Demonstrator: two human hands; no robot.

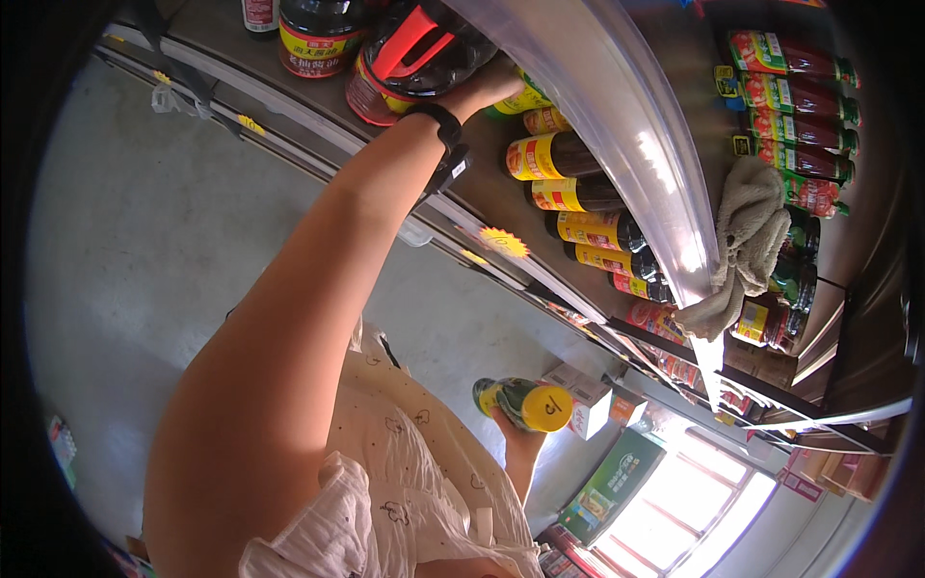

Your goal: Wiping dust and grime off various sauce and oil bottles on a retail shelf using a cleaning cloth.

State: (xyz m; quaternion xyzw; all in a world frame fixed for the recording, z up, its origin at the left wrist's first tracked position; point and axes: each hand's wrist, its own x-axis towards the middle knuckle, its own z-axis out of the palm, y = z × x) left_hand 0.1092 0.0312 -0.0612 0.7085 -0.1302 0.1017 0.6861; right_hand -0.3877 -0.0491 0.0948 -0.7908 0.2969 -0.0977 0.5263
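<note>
My left hand [498,83], with a black band on its wrist, reaches onto the shelf beside a large dark jug with a red handle [408,54]. Its fingers are partly hidden, next to a bottle with a yellow-green label [526,97]; whether they grip it cannot be told. Lower down, away from the shelf, my right hand [517,433] is closed around a green bottle with a yellow cap [545,409], its cap towards the camera. Dark sauce bottles with yellow labels [538,156] stand in a row along the shelf, right of my left hand.
A clear curved plastic strip [621,108] crosses above the shelf, with a grey cloth [751,224] draped over it. Red sauce bottles [788,94] stand beyond. Yellow price tags line the shelf edge [549,271]. Cardboard boxes [589,397] rest on the floor near a bright window.
</note>
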